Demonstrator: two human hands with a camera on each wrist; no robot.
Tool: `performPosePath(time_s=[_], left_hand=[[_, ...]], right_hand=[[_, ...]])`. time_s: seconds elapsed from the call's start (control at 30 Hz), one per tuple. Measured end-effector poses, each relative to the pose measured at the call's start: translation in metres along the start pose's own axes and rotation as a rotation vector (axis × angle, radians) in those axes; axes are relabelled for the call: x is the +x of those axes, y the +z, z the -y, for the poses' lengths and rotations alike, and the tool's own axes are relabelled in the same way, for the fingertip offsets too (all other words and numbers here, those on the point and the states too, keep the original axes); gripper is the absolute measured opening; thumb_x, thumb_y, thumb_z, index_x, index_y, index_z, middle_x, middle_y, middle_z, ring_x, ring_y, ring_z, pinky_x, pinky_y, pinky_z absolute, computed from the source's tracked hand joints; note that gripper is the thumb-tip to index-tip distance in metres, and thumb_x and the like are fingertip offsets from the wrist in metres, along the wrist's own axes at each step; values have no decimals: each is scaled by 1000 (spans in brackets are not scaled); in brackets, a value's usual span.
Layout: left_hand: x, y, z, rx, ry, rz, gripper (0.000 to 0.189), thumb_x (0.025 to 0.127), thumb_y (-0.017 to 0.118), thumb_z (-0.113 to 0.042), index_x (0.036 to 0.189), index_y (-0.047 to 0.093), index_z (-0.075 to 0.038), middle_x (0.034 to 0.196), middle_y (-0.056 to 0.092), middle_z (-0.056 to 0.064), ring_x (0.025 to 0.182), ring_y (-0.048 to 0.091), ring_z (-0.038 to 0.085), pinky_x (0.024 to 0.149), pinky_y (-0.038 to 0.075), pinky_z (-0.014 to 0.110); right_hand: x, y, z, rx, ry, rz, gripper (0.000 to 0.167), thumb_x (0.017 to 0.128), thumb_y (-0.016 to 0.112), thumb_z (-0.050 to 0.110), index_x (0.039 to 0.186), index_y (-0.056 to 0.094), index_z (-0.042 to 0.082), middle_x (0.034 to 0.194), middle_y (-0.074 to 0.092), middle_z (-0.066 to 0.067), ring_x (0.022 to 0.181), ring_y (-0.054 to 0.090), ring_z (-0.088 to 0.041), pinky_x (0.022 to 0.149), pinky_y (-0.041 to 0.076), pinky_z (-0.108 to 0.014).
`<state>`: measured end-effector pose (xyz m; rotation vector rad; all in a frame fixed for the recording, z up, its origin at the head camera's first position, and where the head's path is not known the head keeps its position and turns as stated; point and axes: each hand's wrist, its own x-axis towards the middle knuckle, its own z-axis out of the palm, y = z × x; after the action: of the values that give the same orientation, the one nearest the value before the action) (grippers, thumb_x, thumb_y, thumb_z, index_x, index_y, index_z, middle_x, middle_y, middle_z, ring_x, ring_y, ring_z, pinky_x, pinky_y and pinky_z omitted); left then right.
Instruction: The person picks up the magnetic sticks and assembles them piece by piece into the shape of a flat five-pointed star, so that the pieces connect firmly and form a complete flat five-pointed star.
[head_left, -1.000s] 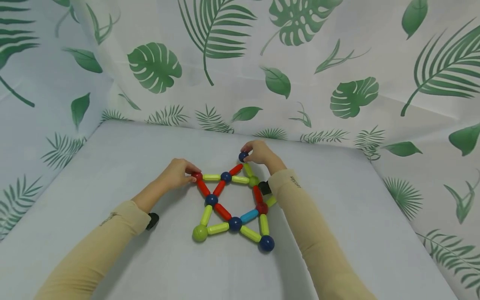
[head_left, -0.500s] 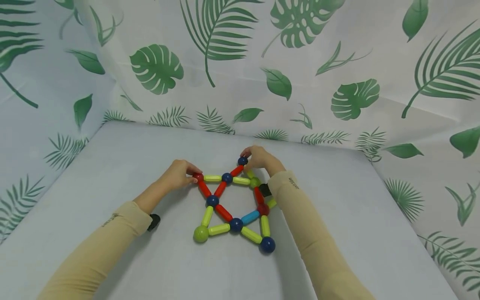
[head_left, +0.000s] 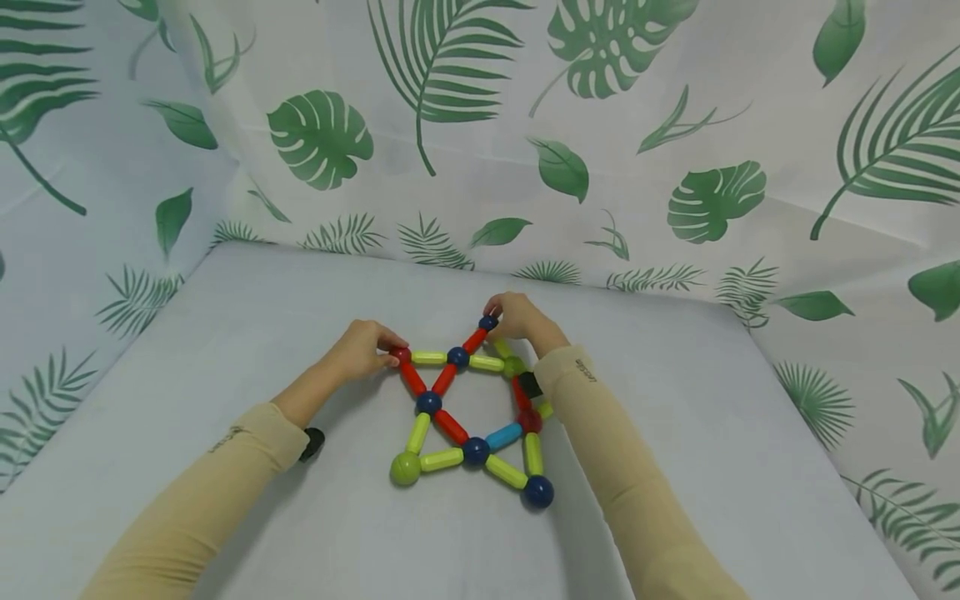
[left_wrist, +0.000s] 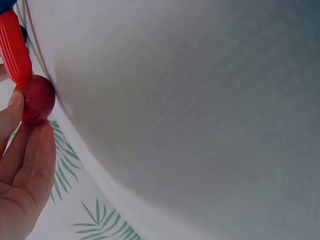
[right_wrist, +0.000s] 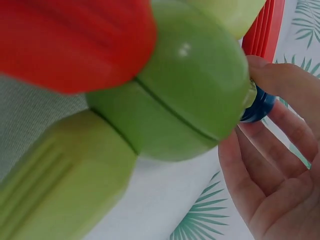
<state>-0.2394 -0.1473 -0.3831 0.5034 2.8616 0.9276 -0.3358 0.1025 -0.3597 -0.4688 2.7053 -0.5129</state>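
My left hand (head_left: 358, 350) pinches a red ball (left_wrist: 37, 100) between thumb and fingertips at the left corner of a star-shaped frame of magnetic rods and balls. A red rod (left_wrist: 15, 47) runs from that ball. At the star's top, my right hand (head_left: 517, 317) holds a dark blue ball (head_left: 488, 322), with a red rod (head_left: 475, 340) meeting it. A yellow-green rod (head_left: 502, 348) also runs up toward this ball, partly hidden by the hand. In the right wrist view, a green ball (right_wrist: 175, 85) stands large in front of the fingers and the blue ball (right_wrist: 261, 107).
The frame's lower points are a green ball (head_left: 406, 468) and a dark blue ball (head_left: 537, 492). My right forearm (head_left: 615, 467) covers part of its right side. A leaf-printed cloth (head_left: 480, 133) rises behind the white table surface (head_left: 315, 533).
My right hand has lowered the dark blue ball slightly, and the red rod's end, apart from it before, now meets it. The left hand keeps its hold on the red ball.
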Motion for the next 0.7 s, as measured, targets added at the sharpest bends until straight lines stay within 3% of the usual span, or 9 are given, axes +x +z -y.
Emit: performPosePath(time_s=[0.23, 0.47, 0.7], left_hand=[[2, 3, -1, 1, 5, 3, 27, 80, 69, -5, 107, 67, -1, 106, 65, 14, 101, 59, 29, 90, 44, 43], [3, 4, 1, 14, 3, -2, 27, 80, 69, -3, 107, 67, 0, 104, 66, 14, 101, 59, 29, 90, 44, 43], [2, 1, -1, 36, 9, 14, 27, 80, 69, -3, 106, 67, 0, 104, 66, 15, 102, 58, 30, 91, 43, 44]], right_hand=[[-20, -7, -10, 26, -61, 16, 51, 82, 68, 18, 128, 51, 6, 130, 49, -15, 115, 49, -29, 95, 40, -41], [-83, -23, -38, 43, -215, 15, 46, 84, 66, 17, 125, 53, 1, 127, 50, -21, 108, 53, -35, 86, 47, -42], [-126, -14, -92, 128, -140, 51, 35, 83, 67, 14, 114, 61, -2, 114, 59, -18, 98, 59, -32, 79, 51, -39]])
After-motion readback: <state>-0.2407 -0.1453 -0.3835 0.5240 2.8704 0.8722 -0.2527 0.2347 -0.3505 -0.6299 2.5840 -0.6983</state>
